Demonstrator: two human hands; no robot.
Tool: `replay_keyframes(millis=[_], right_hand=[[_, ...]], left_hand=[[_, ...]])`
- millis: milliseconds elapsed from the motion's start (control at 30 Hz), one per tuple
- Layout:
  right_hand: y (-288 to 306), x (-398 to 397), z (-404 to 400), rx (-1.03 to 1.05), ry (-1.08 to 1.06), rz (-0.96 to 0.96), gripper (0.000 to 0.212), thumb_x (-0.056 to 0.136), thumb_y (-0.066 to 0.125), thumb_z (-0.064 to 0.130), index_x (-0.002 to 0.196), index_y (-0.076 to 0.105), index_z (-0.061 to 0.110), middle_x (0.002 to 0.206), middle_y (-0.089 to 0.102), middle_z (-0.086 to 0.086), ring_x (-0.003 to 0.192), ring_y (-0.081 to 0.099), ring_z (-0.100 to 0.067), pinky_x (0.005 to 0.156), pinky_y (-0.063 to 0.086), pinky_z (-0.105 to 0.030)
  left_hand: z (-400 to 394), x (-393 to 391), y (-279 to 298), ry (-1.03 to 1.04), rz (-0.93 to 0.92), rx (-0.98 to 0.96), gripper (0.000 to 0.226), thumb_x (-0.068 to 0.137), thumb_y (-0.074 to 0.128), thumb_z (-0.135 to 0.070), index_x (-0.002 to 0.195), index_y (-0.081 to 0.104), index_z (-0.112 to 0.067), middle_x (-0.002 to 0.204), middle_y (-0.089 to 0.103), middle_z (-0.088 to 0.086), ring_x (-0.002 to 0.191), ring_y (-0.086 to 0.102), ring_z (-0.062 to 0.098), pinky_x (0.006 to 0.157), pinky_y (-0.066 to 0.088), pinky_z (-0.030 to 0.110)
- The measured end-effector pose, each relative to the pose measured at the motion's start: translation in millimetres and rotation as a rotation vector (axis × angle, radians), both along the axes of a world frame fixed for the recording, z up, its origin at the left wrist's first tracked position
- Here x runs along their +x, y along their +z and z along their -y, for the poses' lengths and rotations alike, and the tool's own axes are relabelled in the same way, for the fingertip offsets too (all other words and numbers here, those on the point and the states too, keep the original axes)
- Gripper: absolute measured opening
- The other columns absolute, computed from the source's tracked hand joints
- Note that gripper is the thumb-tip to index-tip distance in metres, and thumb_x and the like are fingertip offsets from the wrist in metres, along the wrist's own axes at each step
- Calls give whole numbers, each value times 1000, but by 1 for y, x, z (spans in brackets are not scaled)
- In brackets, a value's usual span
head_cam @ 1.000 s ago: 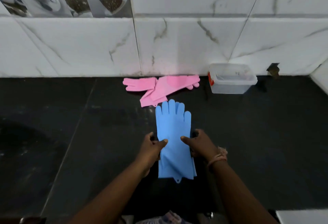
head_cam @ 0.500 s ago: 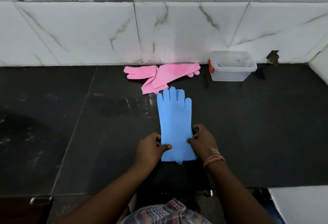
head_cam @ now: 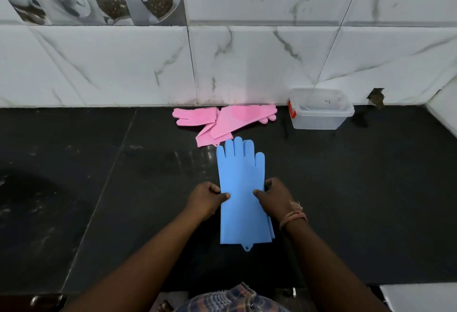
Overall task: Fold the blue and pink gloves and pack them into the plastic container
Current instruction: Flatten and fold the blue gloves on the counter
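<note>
The blue gloves lay stacked flat on the dark counter, fingers toward the wall, only an edge of the lower one showing. The left hand pinched their left edge, thumb on top and fingers hidden beneath; the right hand pinched the right edge likewise. Beyond them, the pink gloves lay crossed against the marble-tiled wall. The clear plastic container stood to their right, its contents hard to make out.
</note>
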State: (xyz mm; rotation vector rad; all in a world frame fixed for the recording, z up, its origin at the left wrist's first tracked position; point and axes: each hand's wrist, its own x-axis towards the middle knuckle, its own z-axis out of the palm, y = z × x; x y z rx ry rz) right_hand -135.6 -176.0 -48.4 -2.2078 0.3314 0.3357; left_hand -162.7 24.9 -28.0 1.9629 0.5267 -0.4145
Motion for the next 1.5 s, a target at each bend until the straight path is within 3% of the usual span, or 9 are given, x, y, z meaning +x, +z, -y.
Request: replay_keyframes(millis=[133, 267, 367, 533, 633, 833, 1167, 1400, 1500], right_hand=[[12, 36, -7, 103, -81, 51, 37, 84, 72, 31, 111, 54, 14, 99, 57, 0, 87, 58, -18, 77, 46, -31], [19, 60, -21, 190, -140, 56, 29, 81, 76, 22, 101, 59, 8, 90, 60, -2, 71, 56, -11, 56, 40, -22], [17, 64, -28, 210, -182, 74, 23, 82, 74, 15, 97, 59, 7, 85, 58, -1, 76, 56, -18, 59, 39, -24], [8, 70, -27, 262, -137, 210, 17, 85, 68, 9, 80, 55, 18, 76, 57, 7, 67, 54, -5, 55, 37, -19], [1, 71, -26, 309, -153, 260, 12, 88, 68, 9, 86, 60, 18, 81, 62, 10, 71, 58, -2, 57, 40, -15], [-2, 73, -25, 310, -180, 227, 12, 86, 72, 11, 93, 62, 11, 80, 61, 8, 69, 58, -6, 55, 38, -13], [23, 58, -11, 100, -45, -56, 44, 73, 81, 24, 107, 59, 7, 102, 67, -9, 94, 67, -29, 84, 56, -42], [22, 14, 5, -46, 111, -380, 21, 78, 80, 19, 80, 62, 8, 85, 68, -13, 71, 68, -28, 52, 58, -36], [25, 3, 5, -18, 101, -415, 15, 85, 75, 12, 86, 63, 3, 92, 67, -17, 73, 66, -29, 53, 59, -39]], left_hand=[[3, 36, 9, 90, 86, -105, 34, 88, 79, -25, 112, 64, -6, 109, 75, 11, 95, 73, 26, 82, 61, 41], [11, 64, 13, 171, 145, -110, 39, 85, 82, -25, 110, 67, 1, 108, 75, 17, 96, 74, 30, 90, 62, 47], [18, 72, 9, 147, 136, -111, 37, 86, 80, -25, 104, 69, 6, 101, 76, 22, 88, 74, 35, 83, 61, 46], [18, 76, -3, 159, 217, -43, 8, 91, 67, -13, 86, 68, -6, 91, 73, 11, 82, 70, 28, 73, 58, 37], [19, 74, -8, 191, 250, -60, 22, 93, 66, -15, 74, 56, -17, 78, 65, 3, 72, 60, 18, 63, 47, 29], [12, 83, -14, 234, 252, -51, 23, 89, 76, -17, 95, 69, 4, 97, 76, 22, 87, 72, 35, 83, 58, 45], [10, 57, -18, 190, 201, -2, 39, 78, 87, -25, 106, 63, -13, 91, 71, 4, 86, 70, 23, 81, 60, 41], [16, 2, -14, -40, -28, 204, 43, 72, 90, -30, 91, 53, -18, 84, 62, -2, 75, 60, 13, 56, 44, 28], [15, -5, -11, -91, -88, 217, 30, 76, 87, -20, 73, 57, -16, 91, 74, 12, 77, 70, 23, 70, 59, 39]])
